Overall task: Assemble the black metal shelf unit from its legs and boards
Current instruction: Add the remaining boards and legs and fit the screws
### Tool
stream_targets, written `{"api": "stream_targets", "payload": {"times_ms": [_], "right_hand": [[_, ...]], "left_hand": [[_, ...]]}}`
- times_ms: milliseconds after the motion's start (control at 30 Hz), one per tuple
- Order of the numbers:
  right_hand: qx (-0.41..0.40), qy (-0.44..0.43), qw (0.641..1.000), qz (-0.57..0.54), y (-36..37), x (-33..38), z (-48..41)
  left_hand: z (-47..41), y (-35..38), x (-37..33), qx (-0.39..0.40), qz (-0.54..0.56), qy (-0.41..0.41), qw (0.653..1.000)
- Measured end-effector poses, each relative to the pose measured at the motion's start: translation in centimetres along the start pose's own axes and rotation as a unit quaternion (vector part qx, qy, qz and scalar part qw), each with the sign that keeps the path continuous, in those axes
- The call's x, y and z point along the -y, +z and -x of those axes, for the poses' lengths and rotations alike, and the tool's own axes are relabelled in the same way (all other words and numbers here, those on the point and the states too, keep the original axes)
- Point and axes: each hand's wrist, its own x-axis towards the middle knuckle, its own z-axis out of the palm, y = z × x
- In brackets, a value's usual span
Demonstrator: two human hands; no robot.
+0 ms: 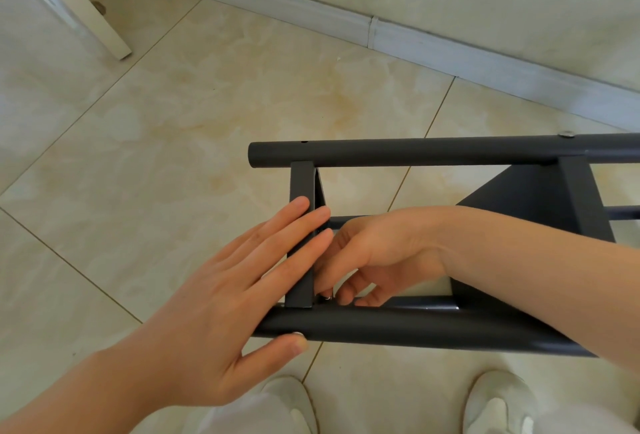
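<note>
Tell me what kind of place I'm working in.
Probably a room in a home: glossy beige floor tiles, a white baseboard along the wall, and a white furniture leg nearby.

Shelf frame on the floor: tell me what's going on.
A person is assembling the black shelf unit, lying on its side. The left hand presses straight fingers against the end board; the right hand reaches between the two legs, fingers curled at a small silvery fitting by the near leg. Whether it grips that is unclear.
</note>
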Motion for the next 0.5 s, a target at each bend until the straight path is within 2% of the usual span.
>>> {"api": "stream_targets", "payload": {"times_ms": [200,400,500], "right_hand": [[-0.033,0.014,0.999,0.012,0.70,-0.37,-0.77],[0.002,0.000,1.000,0.007,-0.14,0.09,0.00],[-0.015,-0.002,0.999,0.029,0.12,-0.03,-0.16]], "left_hand": [[0.08,-0.04,0.09,0.004,0.001,-0.003,1.000],[0.06,0.06,0.07,0.003,0.001,-0.003,1.000],[0.12,-0.01,0.06,0.003,-0.002,-0.005,1.000]]}}
